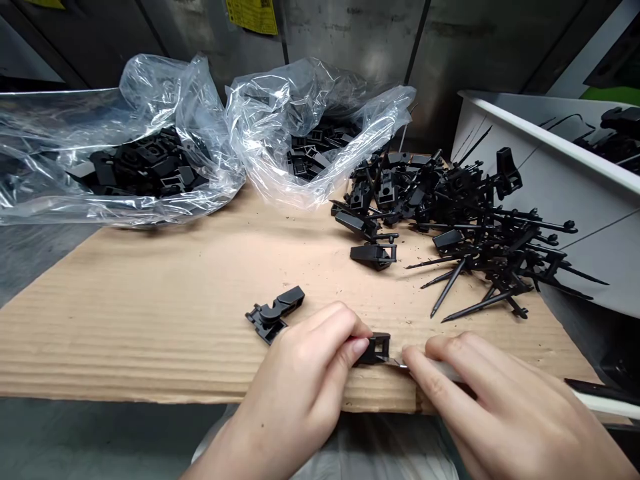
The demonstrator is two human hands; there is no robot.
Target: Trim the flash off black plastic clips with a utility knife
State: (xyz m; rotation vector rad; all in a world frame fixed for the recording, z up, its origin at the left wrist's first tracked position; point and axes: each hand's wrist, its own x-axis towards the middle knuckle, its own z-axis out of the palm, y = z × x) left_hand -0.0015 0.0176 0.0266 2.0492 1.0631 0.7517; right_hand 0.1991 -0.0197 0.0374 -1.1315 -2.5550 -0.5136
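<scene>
At the near edge of a cardboard sheet [150,320] laid over the desk [30,260], the left hand [300,380] pinches a small black clip [376,348] between thumb and fingertips. The right hand [500,407] is closed around a slim blade [397,362], whose tip touches the clip's right end. A second black part [275,312] lies loose just left of the left hand. Farther right, a heap of black clips and spiked stems [465,220] spreads across the cardboard, with one clip [374,253] apart at its near-left edge. Two clear plastic bags, one far left [150,147] and one at centre [310,127], hold more black parts. A white bin [550,173] stands at the right.
</scene>
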